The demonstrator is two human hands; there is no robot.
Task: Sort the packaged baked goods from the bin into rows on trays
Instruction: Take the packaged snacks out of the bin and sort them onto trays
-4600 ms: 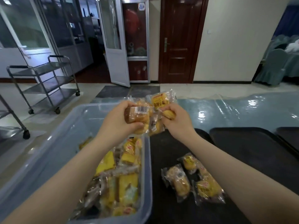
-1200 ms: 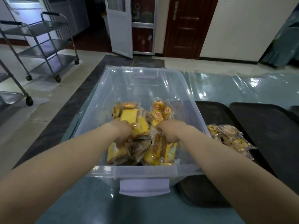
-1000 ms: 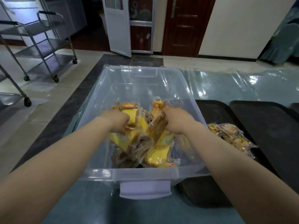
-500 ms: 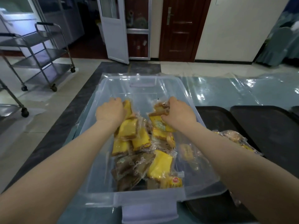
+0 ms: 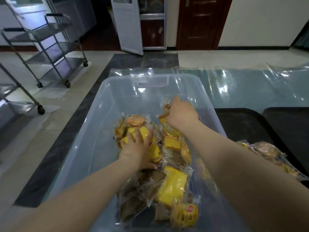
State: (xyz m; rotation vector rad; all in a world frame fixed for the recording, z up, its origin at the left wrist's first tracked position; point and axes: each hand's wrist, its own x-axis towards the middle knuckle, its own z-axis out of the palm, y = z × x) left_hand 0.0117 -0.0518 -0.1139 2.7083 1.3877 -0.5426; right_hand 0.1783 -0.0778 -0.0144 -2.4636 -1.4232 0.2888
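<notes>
I am pressing my left hand (image 5: 137,148), fingers spread flat, on the yellow cake packets (image 5: 172,186) lying in the clear bin (image 5: 103,114). My right hand (image 5: 181,114) is gripping a packet (image 5: 165,106) farther back. More packets (image 5: 267,151) are lying on the black tray (image 5: 237,123) on the desk (image 5: 250,84).

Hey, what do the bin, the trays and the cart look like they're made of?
Bin: clear, glossy plastic by the look; the floor and packets show through its walls. Trays: dark and matte, probably plastic, though the material is hard to tell. Cart: shiny metal tubes and shelves, likely stainless steel, reflecting the light.
</notes>
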